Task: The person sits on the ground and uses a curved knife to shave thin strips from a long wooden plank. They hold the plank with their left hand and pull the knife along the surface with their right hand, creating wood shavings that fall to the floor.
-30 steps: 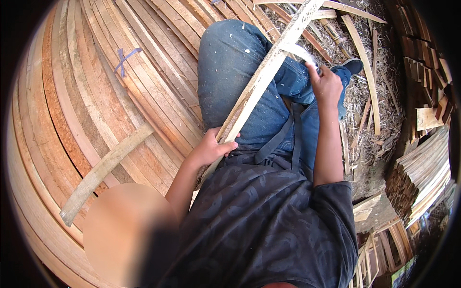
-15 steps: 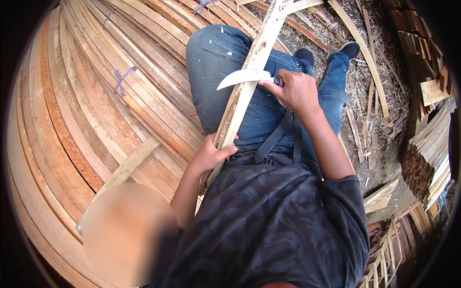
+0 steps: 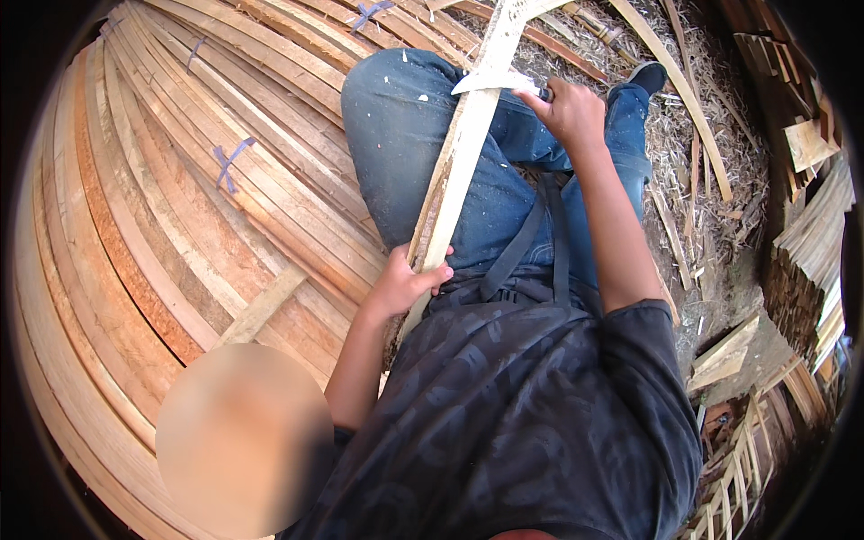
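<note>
A long pale wooden strip with a dark, rough edge slants across my lap, its upper end running past my knee. My left hand is wrapped round its lower part, close to my waist. In my right hand is a knife with a curved, light blade, gripped by its dark handle. The blade lies across the strip's upper part, its tip pointing left. My fingers hide most of the handle.
Long wooden slats lie side by side on the left, some tied with a purple strip. Shavings cover the ground at the right. Stacked wood pieces stand at the far right. A blurred round patch hides the lower left.
My right hand has pushed the knife up along the strip, away from my body, and that arm is straighter. My left hand keeps its grip in nearly the same place.
</note>
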Tool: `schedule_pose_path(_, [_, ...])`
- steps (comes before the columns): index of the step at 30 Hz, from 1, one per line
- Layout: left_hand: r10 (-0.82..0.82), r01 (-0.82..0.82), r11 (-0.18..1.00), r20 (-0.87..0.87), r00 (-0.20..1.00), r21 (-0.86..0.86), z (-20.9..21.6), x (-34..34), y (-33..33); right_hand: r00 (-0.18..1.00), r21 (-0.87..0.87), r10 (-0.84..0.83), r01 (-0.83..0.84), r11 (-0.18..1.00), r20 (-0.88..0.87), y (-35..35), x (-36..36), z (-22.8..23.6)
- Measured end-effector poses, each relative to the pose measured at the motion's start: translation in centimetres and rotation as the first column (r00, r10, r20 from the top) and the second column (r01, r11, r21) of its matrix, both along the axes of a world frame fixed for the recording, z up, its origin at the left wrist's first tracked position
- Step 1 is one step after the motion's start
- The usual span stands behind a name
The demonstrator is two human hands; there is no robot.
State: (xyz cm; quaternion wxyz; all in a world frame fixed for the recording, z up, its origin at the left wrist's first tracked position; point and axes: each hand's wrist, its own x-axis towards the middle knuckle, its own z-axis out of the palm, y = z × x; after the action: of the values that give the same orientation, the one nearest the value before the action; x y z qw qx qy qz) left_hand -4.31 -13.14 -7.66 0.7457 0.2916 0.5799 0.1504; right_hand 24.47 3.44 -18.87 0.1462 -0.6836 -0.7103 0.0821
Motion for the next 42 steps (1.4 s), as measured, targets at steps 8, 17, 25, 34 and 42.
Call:
schedule_pose_path(8, [-0.013, 0.014, 0.999, -0.05, 0.999, 0.029, 0.2, 0.5, -0.5, 0.979, -0.161, 0.084, -0.115, 0.98, -0.185, -3.2, -1.4, 4.7])
schedule_pose_path(17, [-0.02, 0.036, 0.993, -0.132, 0.991, 0.115, 0.0, 1.1, -1.0, 0.997, -0.001, 0.056, -0.056, 0.998, -0.047, -0.1, -0.1, 2.6])
schedule_pose_path(25, [-0.015, 0.024, 0.997, -0.129, 0.992, 0.072, 0.0, 0.7, -1.1, 0.983, -0.016, 0.14, -0.143, 0.99, -0.12, -1.5, -1.2, 3.8])
schedule_pose_path(34, [0.002, 0.008, 0.997, -0.129, 0.992, 0.076, 0.2, 1.0, -0.9, 0.904, -0.318, -0.264, 0.154, 0.935, -0.337, -2.3, 3.3, 4.6])
schedule_pose_path(42, [-0.051, 0.12, 0.965, -0.281, 0.958, 0.233, 2.5, 1.4, -2.0, 0.61, -0.379, -0.353, 0.093, 0.921, -0.71, -9.6, -1.3, -0.2])
